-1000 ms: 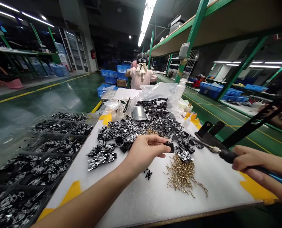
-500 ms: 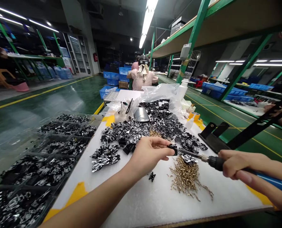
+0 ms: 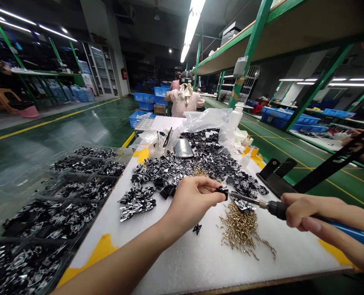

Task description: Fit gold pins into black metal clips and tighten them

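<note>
My left hand (image 3: 191,198) pinches a small black clip-like part (image 3: 222,191) between thumb and fingers, above the table. In my right hand (image 3: 317,211) is a soldering iron (image 3: 276,208) with a blue handle, a black collar and a slim metal barrel. Its tip meets the right side of the black part; the exact contact point is too small to make out. Below the barrel lies a pile of small wavy gold-coloured pieces (image 3: 240,229). Just beyond my hands, a large heap of black and silver metal parts (image 3: 163,168) covers the table (image 3: 182,262).
A compartmented tray (image 3: 74,241) of black and silver parts stands at the left. A dark phone-like slab (image 3: 183,148) lies on the heap. Clear plastic bags (image 3: 203,119) and a white bottle (image 3: 235,119) stand behind. A black bracket (image 3: 280,174) is at the right. Ahead sits a person (image 3: 186,100).
Both hands keep nearly the same position, the iron's tip still at the black part. The black part appears slightly turned. The whole view has shifted a little.
</note>
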### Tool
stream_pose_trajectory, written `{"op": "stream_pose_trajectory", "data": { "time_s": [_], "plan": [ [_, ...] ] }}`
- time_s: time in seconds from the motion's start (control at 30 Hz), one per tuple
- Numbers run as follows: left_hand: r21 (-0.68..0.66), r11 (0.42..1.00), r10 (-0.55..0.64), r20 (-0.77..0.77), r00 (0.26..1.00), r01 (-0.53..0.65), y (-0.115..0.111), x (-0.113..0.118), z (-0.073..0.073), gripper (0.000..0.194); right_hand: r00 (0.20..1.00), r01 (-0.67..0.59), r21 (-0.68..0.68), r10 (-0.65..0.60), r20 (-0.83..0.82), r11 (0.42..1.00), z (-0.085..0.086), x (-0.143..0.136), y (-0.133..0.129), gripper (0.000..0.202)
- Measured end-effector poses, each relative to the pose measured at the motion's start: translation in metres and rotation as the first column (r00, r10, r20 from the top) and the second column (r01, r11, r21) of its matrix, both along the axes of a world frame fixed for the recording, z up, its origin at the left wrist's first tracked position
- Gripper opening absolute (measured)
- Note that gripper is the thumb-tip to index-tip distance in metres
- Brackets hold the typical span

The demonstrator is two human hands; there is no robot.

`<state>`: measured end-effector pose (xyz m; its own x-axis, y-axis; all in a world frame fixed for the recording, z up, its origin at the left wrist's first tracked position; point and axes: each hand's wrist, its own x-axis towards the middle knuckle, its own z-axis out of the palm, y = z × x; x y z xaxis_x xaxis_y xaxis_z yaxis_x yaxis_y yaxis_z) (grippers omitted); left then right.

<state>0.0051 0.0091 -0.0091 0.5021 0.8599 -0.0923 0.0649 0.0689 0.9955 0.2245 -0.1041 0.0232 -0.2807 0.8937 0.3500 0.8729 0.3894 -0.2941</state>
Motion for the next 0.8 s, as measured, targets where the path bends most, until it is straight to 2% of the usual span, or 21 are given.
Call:
{"op": "stream_pose_trajectory", "data": {
  "time_s": [0.07,0.2,0.37,0.53,0.7,0.8],
  "plan": [
    [0.005,1.0,-0.002,0.0,1.0,0.002,0.0,0.0,0.0,0.016,0.998,-0.051,-0.007,0.051,0.035,0.999,0.002,0.004,0.002,0.019],
    [-0.011,1.0,0.005,-0.005,1.0,-0.005,0.0,0.0,0.0,0.016,0.998,-0.049,-0.019,0.049,0.039,0.999,0.0,0.006,0.0,0.019],
    [-0.017,1.0,-0.001,-0.004,1.0,0.001,0.0,0.0,0.001,0.016,0.989,0.14,-0.009,-0.141,-0.053,0.99,-0.005,-0.008,-0.002,0.03],
    [-0.071,0.997,-0.004,0.008,1.0,0.004,0.001,-0.002,0.002,0.019,0.967,0.174,-0.054,-0.181,-0.18,0.983,-0.004,-0.011,-0.007,0.036],
    [-0.123,0.992,-0.017,0.048,0.999,0.023,0.003,-0.002,0.001,0.021,0.905,0.403,-0.012,-0.4,-0.147,0.915,-0.007,0.03,-0.017,0.032],
    [-0.13,0.991,-0.026,0.059,0.998,0.033,0.003,-0.002,0.0,0.019,0.9,0.433,-0.02,-0.434,-0.034,0.901,-0.016,0.068,-0.013,0.023]
  ]
}}
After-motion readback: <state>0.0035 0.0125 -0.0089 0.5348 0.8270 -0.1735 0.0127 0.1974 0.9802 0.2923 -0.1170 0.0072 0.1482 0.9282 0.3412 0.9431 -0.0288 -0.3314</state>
